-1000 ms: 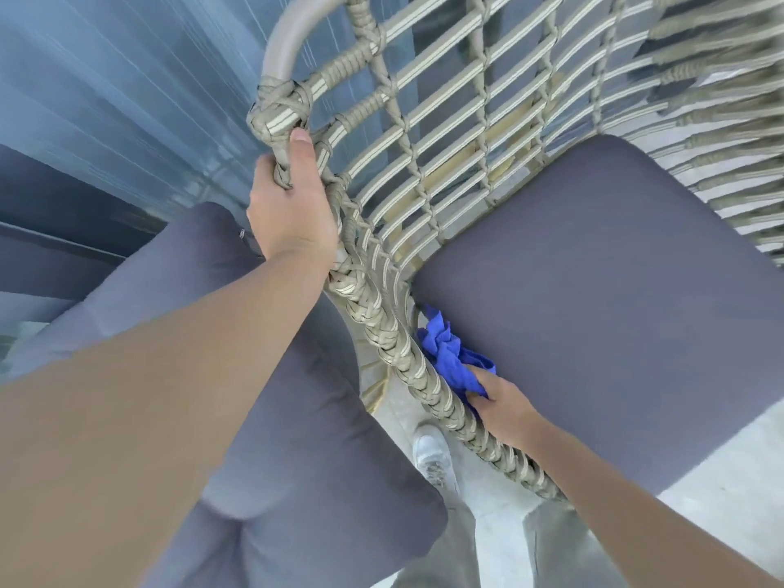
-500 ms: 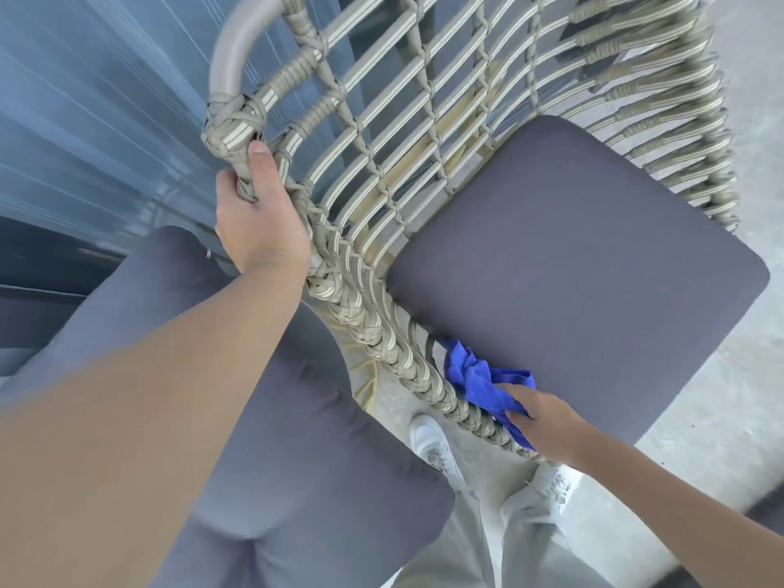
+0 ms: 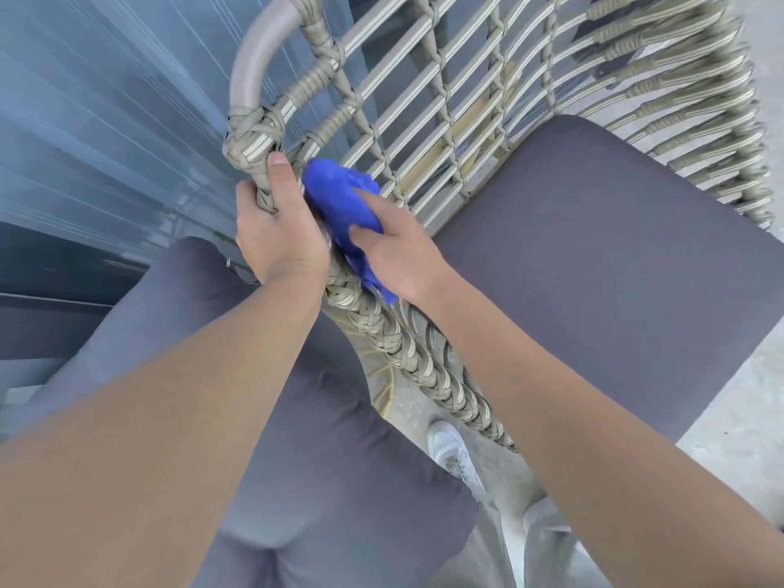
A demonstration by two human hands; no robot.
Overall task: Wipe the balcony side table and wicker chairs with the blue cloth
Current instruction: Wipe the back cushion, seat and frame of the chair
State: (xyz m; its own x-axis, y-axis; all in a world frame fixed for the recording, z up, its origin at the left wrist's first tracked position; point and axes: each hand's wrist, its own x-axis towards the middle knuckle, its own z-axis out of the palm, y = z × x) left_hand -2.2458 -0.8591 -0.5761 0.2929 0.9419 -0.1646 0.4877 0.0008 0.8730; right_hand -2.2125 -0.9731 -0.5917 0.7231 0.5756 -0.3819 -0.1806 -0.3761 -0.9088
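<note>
Head view, looking down over both forearms at 1 wicker chair [image 3: 445, 133].

Left hand [image 3: 278, 231] is grasping the chair's braided rim [image 3: 382, 333] just below the wrapped corner knot [image 3: 252, 140]; fingers are curling round the weave, thumb is lying upward along it with the tip touching the knot.

Right hand [image 3: 394, 256] is clutching the blue cloth [image 3: 339, 197] and pressing it against the inner side of the same rim, right beside the left hand. The cloth is bunching up, most of it sticking out above the fingers and a small tail showing under the wrist. Cloth and left hand look to be touching or nearly so; cannot tell which.

The chair's seat cushion [image 3: 615, 269], dark grey, is lying in the seat to the right of both hands, with the open slatted back rising behind it.

A 2nd dark grey cushion [image 3: 322, 481] is sitting outside the chair, low left, partly under the left forearm.

Below, 1 white shoe [image 3: 452, 454] and light trouser legs [image 3: 547, 541] are showing on a pale concrete floor [image 3: 738, 418].

Blue-grey ribbed wall panel [image 3: 106, 120] is filling the upper left, streaked by motion blur.
</note>
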